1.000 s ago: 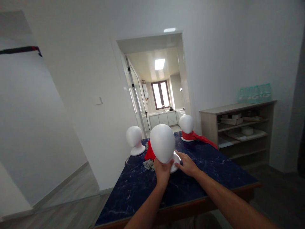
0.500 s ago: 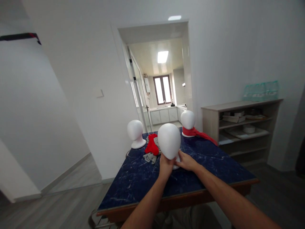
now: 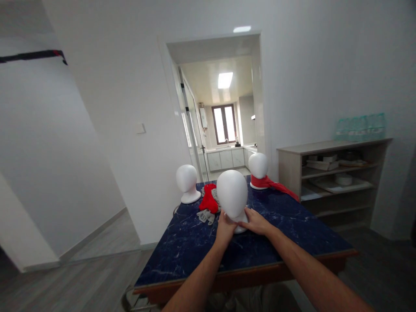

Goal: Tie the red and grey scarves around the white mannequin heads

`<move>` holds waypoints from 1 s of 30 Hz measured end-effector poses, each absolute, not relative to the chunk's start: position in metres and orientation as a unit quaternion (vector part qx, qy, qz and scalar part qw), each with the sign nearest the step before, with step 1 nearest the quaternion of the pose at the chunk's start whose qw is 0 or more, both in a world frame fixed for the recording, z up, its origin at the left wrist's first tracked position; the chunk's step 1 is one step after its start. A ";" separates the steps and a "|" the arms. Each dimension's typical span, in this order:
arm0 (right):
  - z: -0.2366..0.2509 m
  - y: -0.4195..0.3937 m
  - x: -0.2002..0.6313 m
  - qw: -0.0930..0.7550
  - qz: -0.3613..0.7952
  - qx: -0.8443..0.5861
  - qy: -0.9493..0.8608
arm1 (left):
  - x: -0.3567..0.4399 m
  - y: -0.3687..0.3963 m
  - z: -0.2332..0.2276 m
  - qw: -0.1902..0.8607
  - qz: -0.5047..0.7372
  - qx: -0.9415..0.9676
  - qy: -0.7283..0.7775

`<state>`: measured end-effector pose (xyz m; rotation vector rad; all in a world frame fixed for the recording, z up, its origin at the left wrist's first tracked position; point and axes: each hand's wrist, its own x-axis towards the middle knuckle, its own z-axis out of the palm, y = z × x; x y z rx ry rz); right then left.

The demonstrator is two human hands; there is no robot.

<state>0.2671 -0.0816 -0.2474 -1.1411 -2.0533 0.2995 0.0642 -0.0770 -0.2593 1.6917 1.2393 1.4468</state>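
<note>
A smooth white mannequin head (image 3: 232, 193) stands upright on the dark blue marbled table (image 3: 182, 249) in front of me. My left hand (image 3: 225, 227) is closed round the left side of its neck. From the right, my right hand (image 3: 256, 222) grips the same neck, its thumb across the front near the base. Behind it to the left lie a red cloth (image 3: 208, 200) and a crumpled grey cloth (image 3: 206, 216), partly hidden by the head. Most of my fingers are out of sight behind the neck.
A second white mannequin head (image 3: 187, 182) stands at the table's left edge. At the far right is a third mannequin head (image 3: 258, 164) with a red scarf (image 3: 276, 185) round its neck, trailing right. Beyond stands a shelf unit (image 3: 289, 169) bearing bottles (image 3: 360, 127).
The view has shifted slightly. My hands stay round the mannequin head's neck, with my right hand slightly lower on it and more of the neck showing.
</note>
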 end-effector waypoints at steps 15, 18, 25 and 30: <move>-0.246 -0.078 0.278 0.387 0.004 -0.608 -0.693 | -0.007 -0.016 -0.222 -0.049 0.316 0.716 0.621; -0.243 -0.082 0.276 0.378 -0.010 -0.626 -0.682 | -0.006 -0.004 -0.224 -0.042 0.281 0.708 0.647; -0.239 -0.084 0.275 0.363 -0.009 -0.646 -0.672 | -0.024 0.008 -0.215 0.061 0.353 0.654 0.666; -0.238 -0.081 0.275 0.357 -0.002 -0.657 -0.664 | -0.051 0.017 -0.167 0.087 0.467 0.616 0.629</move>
